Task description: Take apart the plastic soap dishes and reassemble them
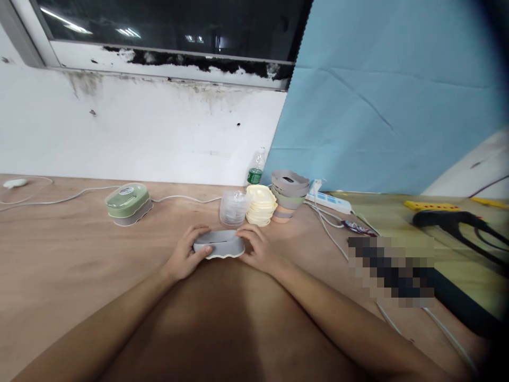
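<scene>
Centrally, grey wavy-edged cover [228, 249], slotted top — gripped at either end. Left hand [186, 255]: partly curled round left end, thumb on near side. Right hand [259, 249]: fingers bent against right end. Beyond grip, slightly right: clear container stack [233, 209], beside it pale-yellow stack [260, 206], then grey, green and orange stack [289, 199] — bottle [255, 175] behind. Well left of grip: green-and-grey box [128, 202] on wooden table [59, 254].

No words or numbers can be read. The green label [254, 176] on the bottle [260, 158] carries pale marks too small to make out; the sticker [126, 190] on the green box [128, 205] and the packet's [359, 228] printing are likewise illegible.
</scene>
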A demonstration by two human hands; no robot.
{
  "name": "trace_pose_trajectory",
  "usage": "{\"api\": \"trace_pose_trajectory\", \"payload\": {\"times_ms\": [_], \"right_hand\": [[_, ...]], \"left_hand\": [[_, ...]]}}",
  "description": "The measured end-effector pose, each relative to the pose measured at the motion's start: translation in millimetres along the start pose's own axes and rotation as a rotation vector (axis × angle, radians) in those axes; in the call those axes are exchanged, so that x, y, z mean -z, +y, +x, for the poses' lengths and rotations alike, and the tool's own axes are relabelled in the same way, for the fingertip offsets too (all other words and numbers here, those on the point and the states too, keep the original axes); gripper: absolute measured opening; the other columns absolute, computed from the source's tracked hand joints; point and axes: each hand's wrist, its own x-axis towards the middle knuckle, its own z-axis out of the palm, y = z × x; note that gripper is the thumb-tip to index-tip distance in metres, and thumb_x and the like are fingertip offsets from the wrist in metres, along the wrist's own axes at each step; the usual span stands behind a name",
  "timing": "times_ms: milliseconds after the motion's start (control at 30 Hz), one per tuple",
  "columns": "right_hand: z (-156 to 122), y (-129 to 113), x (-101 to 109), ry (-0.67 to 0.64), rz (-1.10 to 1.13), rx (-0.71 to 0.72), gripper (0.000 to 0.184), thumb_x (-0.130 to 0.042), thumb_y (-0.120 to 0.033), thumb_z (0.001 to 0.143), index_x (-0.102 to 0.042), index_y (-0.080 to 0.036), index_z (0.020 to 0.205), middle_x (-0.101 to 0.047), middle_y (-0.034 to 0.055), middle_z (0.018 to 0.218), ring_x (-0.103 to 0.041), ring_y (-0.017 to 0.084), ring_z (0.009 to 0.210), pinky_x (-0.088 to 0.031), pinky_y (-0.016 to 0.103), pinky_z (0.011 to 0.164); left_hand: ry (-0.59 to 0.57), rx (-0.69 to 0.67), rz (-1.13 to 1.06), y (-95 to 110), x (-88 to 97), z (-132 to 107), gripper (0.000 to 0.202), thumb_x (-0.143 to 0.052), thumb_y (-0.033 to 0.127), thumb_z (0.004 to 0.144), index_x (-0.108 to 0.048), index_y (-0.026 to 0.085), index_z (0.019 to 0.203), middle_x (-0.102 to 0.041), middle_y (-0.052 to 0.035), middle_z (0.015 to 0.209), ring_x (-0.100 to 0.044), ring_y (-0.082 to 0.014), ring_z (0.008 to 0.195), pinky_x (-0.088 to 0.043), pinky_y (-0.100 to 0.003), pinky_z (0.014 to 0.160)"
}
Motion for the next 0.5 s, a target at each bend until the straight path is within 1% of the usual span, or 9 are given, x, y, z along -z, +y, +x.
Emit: {"api": "trace_pose_trajectory", "payload": {"times_ms": [33, 133, 200, 267, 333, 433, 500], "right_hand": [[-1.7, 0.3, -0.5, 0.048, -0.011, 0.011, 0.042, -0.064, -0.029, 0.083, -0.049, -0.023, 0.122, -0.059, 0.0111, 0.11, -0.059, 0.023, 0.102, -0.054, 0.04, 0.084], [-5.4, 0.5, -1.6, 0.226, -0.047, 0.032, 0.038, -0.063, -0.021, 0.082, -0.049, -0.024, 0.117, -0.06, 0.0092, 0.103, -0.061, 0.021, 0.095, -0.056, 0.037, 0.077], [-5.6, -0.2, -1.6, 0.282, -0.086, 0.032, 0.03, -0.062, -0.018, 0.082, -0.052, -0.024, 0.11, -0.062, 0.0076, 0.097, -0.063, 0.02, 0.09, -0.056, 0.035, 0.074], [-4.5, -1.5, -1.1, 0.239, -0.11, 0.029, 0.018, -0.058, -0.016, 0.084, -0.055, -0.024, 0.1, -0.064, 0.0051, 0.088, -0.064, 0.017, 0.081, -0.056, 0.032, 0.07], [-3.0, -2.9, -0.3, 0.185, -0.106, 0.025, 0.01, -0.055, -0.016, 0.086, -0.056, -0.024, 0.093, -0.065, 0.0036, 0.081, -0.064, 0.016, 0.075, -0.055, 0.029, 0.066], [-1.7, -4.4, 0.6, 0.171, -0.097, 0.03, 0.008, -0.053, -0.018, 0.086, -0.056, -0.023, 0.091, -0.066, 0.0039, 0.081, -0.064, 0.016, 0.073, -0.054, 0.029, 0.066], [-2.1, -4.6, 0.6, 0.168, -0.093, 0.051, 0.007, -0.054, -0.018, 0.086, -0.056, -0.023, 0.09, -0.066, 0.004, 0.08, -0.064, 0.016, 0.072, -0.054, 0.029, 0.065]], "left_hand": [[-0.006, 0.0, -0.034, 1.3, -0.9, 0.2, 0.038, -0.053, 0.042, 0.089, -0.059, 0.019, 0.119, -0.055, -0.0127, 0.123, -0.051, -0.0266, 0.117, -0.04, -0.041, 0.101], [-0.02, 0.016, -0.109, 2.3, -2.8, 1.0, 0.037, -0.048, 0.043, 0.092, -0.064, 0.018, 0.114, -0.059, -0.0123, 0.118, -0.054, -0.0258, 0.114, -0.04, -0.04, 0.1], [-0.01, 0.041, -0.138, 1.1, -2.6, 1.7, 0.04, -0.045, 0.046, 0.093, -0.066, 0.017, 0.111, -0.061, -0.0126, 0.115, -0.055, -0.0257, 0.111, -0.041, -0.039, 0.098], [-0.003, 0.074, -0.156, -0.1, -1.3, 2.5, 0.044, -0.044, 0.049, 0.092, -0.068, 0.016, 0.109, -0.062, -0.0132, 0.113, -0.057, -0.0259, 0.108, -0.042, -0.039, 0.096], [0.005, 0.112, -0.168, 0.0, 0.2, 3.3, 0.047, -0.044, 0.053, 0.091, -0.069, 0.015, 0.106, -0.064, -0.0134, 0.112, -0.058, -0.0263, 0.106, -0.042, -0.039, 0.095], [0.035, 0.157, -0.185, 1.7, 0.9, 4.5, 0.051, -0.045, 0.058, 0.089, -0.07, 0.016, 0.1, -0.065, -0.0121, 0.109, -0.058, -0.0264, 0.105, -0.042, -0.039, 0.095], [0.082, 0.215, -0.202, 1.2, -0.1, 5.3, 0.053, -0.044, 0.061, 0.087, -0.07, 0.015, 0.091, -0.067, -0.0101, 0.1, -0.06, -0.0255, 0.098, -0.045, -0.037, 0.09]]}}
